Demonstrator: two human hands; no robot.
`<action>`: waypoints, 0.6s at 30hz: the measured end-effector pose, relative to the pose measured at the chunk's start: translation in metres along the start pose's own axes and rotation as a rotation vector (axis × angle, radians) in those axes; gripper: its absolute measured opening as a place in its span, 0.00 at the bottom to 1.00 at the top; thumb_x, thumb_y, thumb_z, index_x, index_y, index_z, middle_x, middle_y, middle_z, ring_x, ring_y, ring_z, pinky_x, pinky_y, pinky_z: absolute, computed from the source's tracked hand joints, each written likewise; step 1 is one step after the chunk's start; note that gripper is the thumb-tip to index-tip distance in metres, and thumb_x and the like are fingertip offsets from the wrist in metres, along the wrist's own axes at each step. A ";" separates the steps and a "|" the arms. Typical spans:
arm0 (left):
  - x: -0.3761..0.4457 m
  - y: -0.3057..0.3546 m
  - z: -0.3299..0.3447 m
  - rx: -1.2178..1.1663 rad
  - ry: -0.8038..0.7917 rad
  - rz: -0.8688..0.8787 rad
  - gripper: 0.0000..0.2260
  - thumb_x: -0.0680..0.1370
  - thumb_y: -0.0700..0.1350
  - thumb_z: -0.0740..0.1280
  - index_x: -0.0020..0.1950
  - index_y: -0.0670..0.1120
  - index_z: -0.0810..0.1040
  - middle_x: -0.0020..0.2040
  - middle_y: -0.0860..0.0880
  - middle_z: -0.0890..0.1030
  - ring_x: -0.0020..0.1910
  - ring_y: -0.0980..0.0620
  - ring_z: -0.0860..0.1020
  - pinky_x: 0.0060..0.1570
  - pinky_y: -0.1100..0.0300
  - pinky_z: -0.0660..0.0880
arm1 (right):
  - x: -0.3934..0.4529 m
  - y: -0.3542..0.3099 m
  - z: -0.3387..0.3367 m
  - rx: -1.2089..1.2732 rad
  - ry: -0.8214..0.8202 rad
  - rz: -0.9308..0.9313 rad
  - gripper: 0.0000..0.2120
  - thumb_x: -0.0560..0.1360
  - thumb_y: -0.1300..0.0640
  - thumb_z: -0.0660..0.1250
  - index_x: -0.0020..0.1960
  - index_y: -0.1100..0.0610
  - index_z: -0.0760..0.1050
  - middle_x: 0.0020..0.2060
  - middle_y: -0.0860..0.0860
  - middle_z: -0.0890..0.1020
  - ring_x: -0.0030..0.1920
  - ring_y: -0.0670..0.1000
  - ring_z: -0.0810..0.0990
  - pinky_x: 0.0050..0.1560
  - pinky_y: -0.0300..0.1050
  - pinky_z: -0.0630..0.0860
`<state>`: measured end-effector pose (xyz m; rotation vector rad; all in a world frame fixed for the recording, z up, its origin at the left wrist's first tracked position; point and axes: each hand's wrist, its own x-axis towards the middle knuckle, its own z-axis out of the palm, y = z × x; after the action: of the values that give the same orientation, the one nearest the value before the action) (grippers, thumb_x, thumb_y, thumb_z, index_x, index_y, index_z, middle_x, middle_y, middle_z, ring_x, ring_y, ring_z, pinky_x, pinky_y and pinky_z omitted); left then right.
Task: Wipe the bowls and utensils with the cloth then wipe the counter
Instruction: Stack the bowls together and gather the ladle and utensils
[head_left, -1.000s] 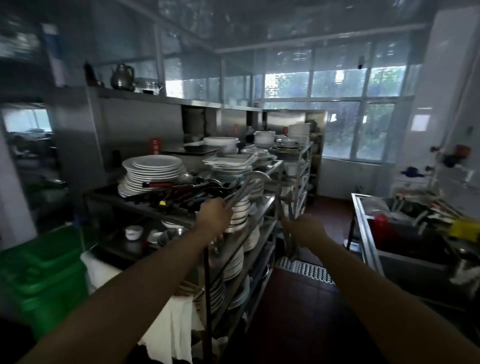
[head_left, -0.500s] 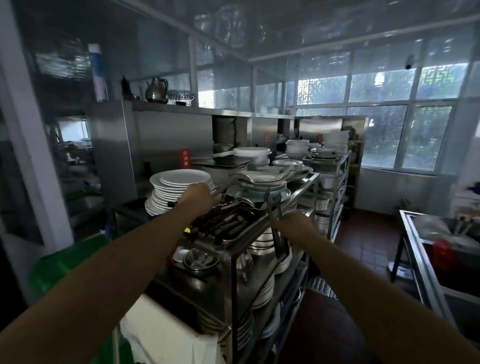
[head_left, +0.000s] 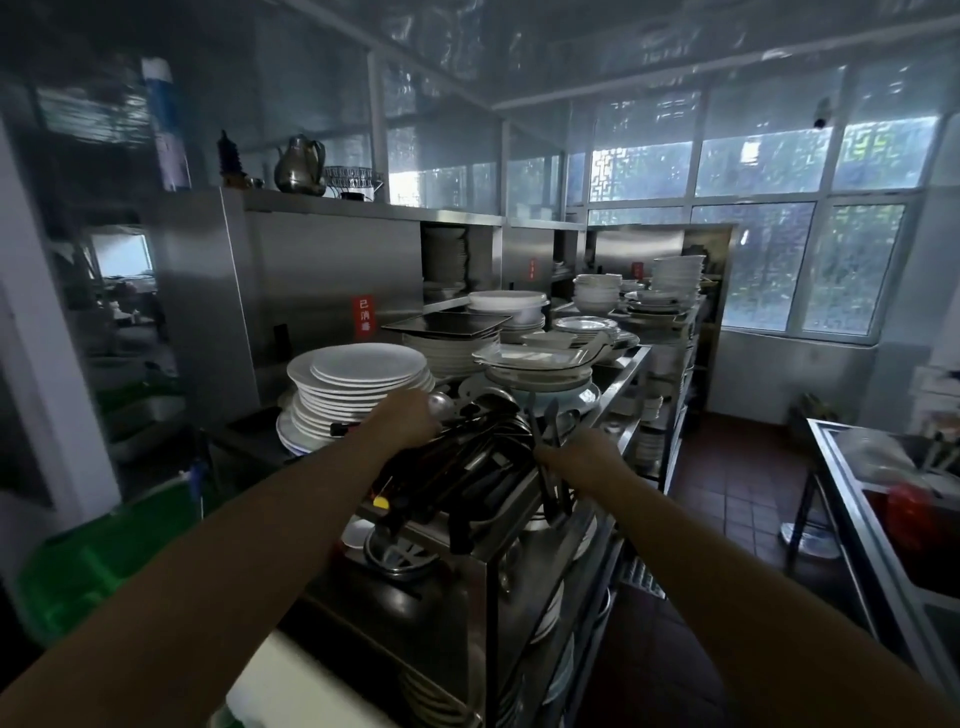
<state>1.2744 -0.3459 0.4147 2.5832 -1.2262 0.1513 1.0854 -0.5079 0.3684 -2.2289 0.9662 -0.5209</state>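
A heap of dark-handled utensils (head_left: 467, 467) lies on the top of a steel rack (head_left: 618, 379). My left hand (head_left: 410, 421) rests on the heap beside a metal ladle bowl (head_left: 441, 402); its fingers are hidden, so I cannot tell whether it holds anything. My right hand (head_left: 584, 452) grips a pair of dark tongs (head_left: 550, 483) at the rack's near right edge, their ends pointing up and down. White plates (head_left: 358, 384) are stacked left of the heap, and bowls (head_left: 597, 293) stand farther back. A white cloth (head_left: 270, 686) hangs low at the rack's near side.
Lower rack shelves hold more plates and a small metal bowl (head_left: 400, 558). A green bin (head_left: 93, 566) stands at the left. A steel sink counter (head_left: 852, 499) with a red item is at the right. A tiled aisle (head_left: 727, 499) runs between rack and sink.
The view has swung left and closer to the rack. My left hand moved from the rack's right edge onto the utensil heap by the plates. My right hand brought the tongs to the rack's edge.
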 end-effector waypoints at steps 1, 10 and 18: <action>0.001 0.001 -0.001 0.020 -0.021 0.018 0.13 0.79 0.47 0.67 0.60 0.42 0.79 0.60 0.41 0.81 0.59 0.42 0.78 0.55 0.53 0.74 | 0.004 -0.002 0.000 -0.012 0.002 -0.001 0.14 0.78 0.47 0.70 0.38 0.54 0.76 0.33 0.50 0.80 0.31 0.45 0.77 0.30 0.38 0.71; 0.007 0.004 -0.008 0.057 -0.171 0.017 0.16 0.84 0.52 0.58 0.65 0.44 0.76 0.68 0.41 0.76 0.65 0.42 0.74 0.61 0.54 0.70 | 0.029 -0.026 -0.001 0.058 -0.055 -0.036 0.15 0.78 0.47 0.69 0.43 0.59 0.77 0.36 0.53 0.80 0.36 0.49 0.79 0.36 0.41 0.75; 0.013 -0.023 -0.008 -0.071 -0.094 -0.047 0.20 0.82 0.56 0.59 0.54 0.42 0.82 0.53 0.45 0.82 0.50 0.46 0.78 0.49 0.54 0.72 | 0.047 -0.058 0.022 0.099 -0.013 -0.071 0.18 0.74 0.45 0.71 0.39 0.61 0.79 0.31 0.53 0.79 0.36 0.54 0.81 0.34 0.43 0.75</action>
<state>1.3004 -0.3396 0.4200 2.5812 -1.1794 -0.0231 1.1574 -0.5045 0.3977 -2.1811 0.8391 -0.5724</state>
